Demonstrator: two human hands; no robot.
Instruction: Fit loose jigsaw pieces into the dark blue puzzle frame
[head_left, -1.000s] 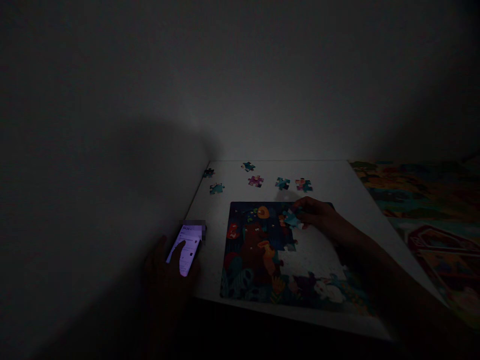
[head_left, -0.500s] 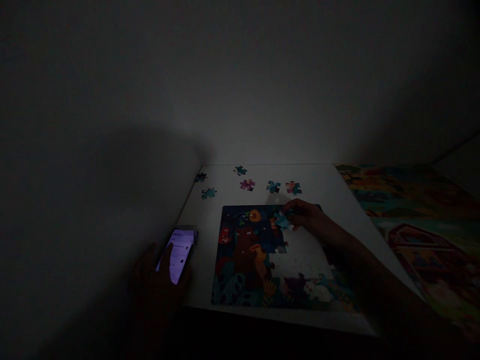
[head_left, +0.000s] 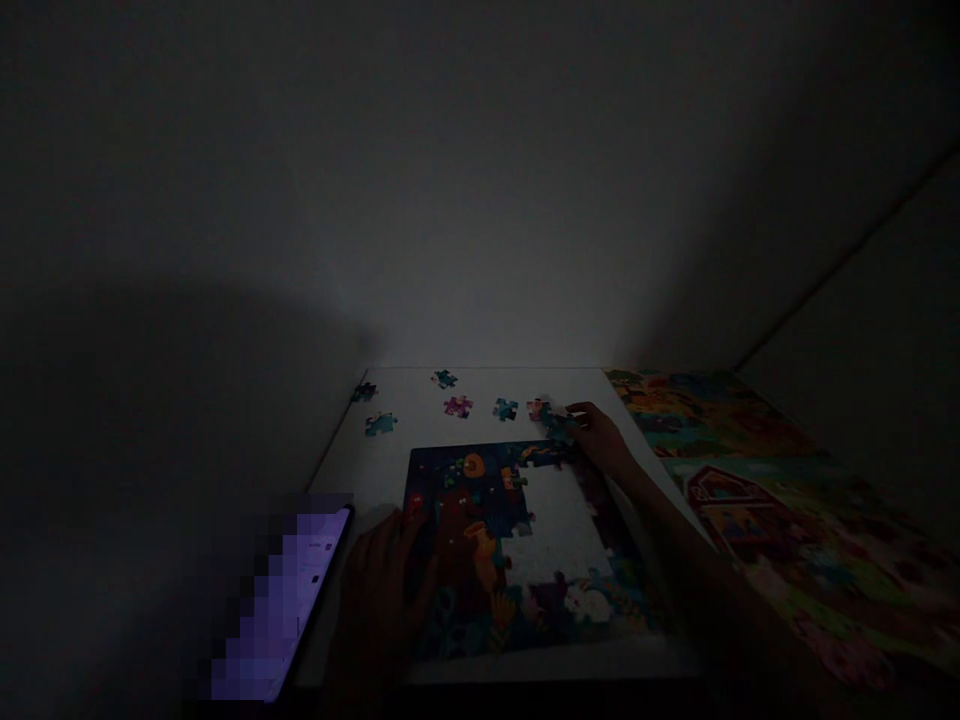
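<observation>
The light is dim. My right hand (head_left: 596,437) pinches a teal puzzle piece (head_left: 558,426) above the far right corner of a partly filled jigsaw puzzle (head_left: 455,520). That piece is close to a pink and teal loose piece (head_left: 535,409) and partly overlaps it in view. My left hand (head_left: 382,575) lies with fingers apart at the puzzle's left edge, apparently touching it, and holds nothing. Left of it is a lit phone (head_left: 304,590), largely pixelated. A pale bare gap (head_left: 559,520) shows in the middle and right of the puzzle.
Several loose puzzle pieces lie along the table's far side, among them a purple one (head_left: 458,406) and a teal one (head_left: 381,424). Colourful picture puzzles (head_left: 795,560) cover the right side. A pale wall (head_left: 480,200) stands behind the white table (head_left: 390,385).
My left hand has left the phone and come to the puzzle's left edge. My right hand has carried the teal piece from over the gap to the far edge. The view has shifted.
</observation>
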